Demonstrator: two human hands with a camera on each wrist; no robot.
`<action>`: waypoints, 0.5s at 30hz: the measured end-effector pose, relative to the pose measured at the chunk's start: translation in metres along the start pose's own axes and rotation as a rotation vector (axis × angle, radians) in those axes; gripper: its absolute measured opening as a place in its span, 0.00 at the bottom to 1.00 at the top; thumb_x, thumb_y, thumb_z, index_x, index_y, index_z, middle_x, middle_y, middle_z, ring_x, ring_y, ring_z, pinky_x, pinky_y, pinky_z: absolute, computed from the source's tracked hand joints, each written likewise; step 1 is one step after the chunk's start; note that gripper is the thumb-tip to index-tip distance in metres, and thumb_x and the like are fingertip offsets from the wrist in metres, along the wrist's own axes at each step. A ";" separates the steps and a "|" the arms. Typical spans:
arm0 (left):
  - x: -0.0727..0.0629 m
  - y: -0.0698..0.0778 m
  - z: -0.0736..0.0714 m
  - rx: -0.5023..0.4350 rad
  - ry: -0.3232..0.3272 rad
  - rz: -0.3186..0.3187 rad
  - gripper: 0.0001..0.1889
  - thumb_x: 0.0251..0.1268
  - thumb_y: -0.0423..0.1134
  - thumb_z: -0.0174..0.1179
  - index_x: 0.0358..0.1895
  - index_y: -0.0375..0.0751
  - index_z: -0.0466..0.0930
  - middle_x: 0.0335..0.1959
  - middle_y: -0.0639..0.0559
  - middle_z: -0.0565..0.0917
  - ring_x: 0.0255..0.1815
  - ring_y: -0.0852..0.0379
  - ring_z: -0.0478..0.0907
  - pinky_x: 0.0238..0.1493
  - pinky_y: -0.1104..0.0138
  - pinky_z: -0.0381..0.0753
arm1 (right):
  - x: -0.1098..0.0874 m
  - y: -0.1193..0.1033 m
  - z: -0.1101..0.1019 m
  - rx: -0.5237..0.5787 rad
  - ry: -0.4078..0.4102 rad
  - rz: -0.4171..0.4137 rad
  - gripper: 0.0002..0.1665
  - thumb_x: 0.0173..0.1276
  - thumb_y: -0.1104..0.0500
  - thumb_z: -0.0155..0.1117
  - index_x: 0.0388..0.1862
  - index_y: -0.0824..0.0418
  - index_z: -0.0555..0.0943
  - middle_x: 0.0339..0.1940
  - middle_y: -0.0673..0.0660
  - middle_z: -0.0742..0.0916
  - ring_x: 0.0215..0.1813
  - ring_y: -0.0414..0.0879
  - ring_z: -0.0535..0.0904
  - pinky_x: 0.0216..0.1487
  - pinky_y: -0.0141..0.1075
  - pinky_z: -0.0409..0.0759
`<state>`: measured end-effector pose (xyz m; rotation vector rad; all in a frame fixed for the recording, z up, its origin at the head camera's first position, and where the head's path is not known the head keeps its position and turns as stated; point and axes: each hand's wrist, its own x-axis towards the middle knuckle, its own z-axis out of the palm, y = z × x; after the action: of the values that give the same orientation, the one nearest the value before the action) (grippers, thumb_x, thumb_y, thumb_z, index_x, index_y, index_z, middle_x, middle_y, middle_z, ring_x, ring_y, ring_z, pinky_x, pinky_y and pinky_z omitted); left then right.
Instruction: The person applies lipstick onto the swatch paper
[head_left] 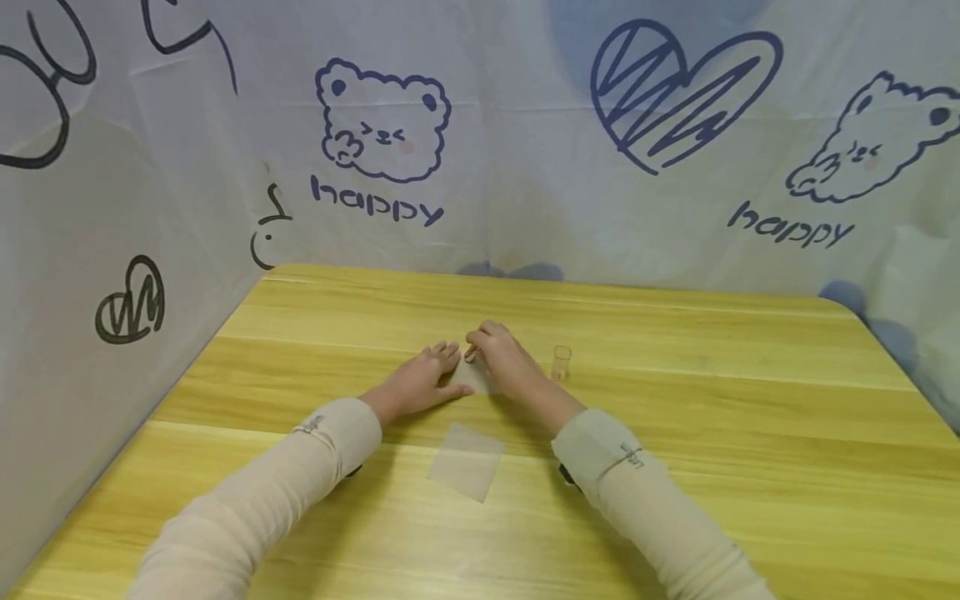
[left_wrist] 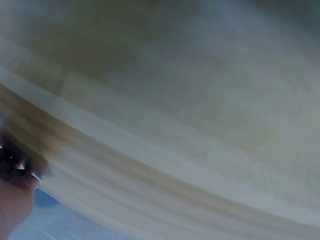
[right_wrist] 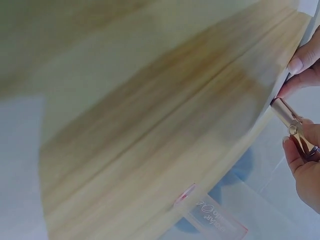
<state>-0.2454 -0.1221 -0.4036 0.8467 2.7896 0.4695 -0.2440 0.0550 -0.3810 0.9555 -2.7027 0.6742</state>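
Note:
My left hand (head_left: 420, 382) lies on the table with its fingers extended and thumb spread, at the left edge of a thin whitish sheet (head_left: 471, 380). Just across from it, my right hand (head_left: 510, 360) pinches a small shiny rose-gold metal piece (right_wrist: 287, 114) between thumb and fingers. The piece has a tube-like end and a round knob, and its end points toward the fingers of my left hand. The right palm hides part of the sheet. To the right of that hand stands a clear pinkish case (head_left: 562, 362), with white lettering seen in the right wrist view.
A second translucent square sheet (head_left: 467, 462) lies on the wood-grain table (head_left: 712, 467), nearer to me between my forearms. White cloth (head_left: 517, 167) with drawn hearts, bears and words hangs behind the table's far edge and along its left side.

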 end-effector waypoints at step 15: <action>-0.002 0.003 -0.002 0.003 -0.002 0.008 0.36 0.68 0.54 0.50 0.68 0.30 0.56 0.71 0.34 0.56 0.73 0.37 0.49 0.72 0.48 0.52 | -0.005 0.000 0.000 -0.036 0.011 -0.038 0.12 0.64 0.73 0.56 0.47 0.71 0.78 0.40 0.62 0.80 0.46 0.55 0.77 0.47 0.39 0.80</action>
<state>-0.2426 -0.1213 -0.4000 0.8592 2.7868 0.4655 -0.2403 0.0572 -0.3825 0.9894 -2.6709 0.6191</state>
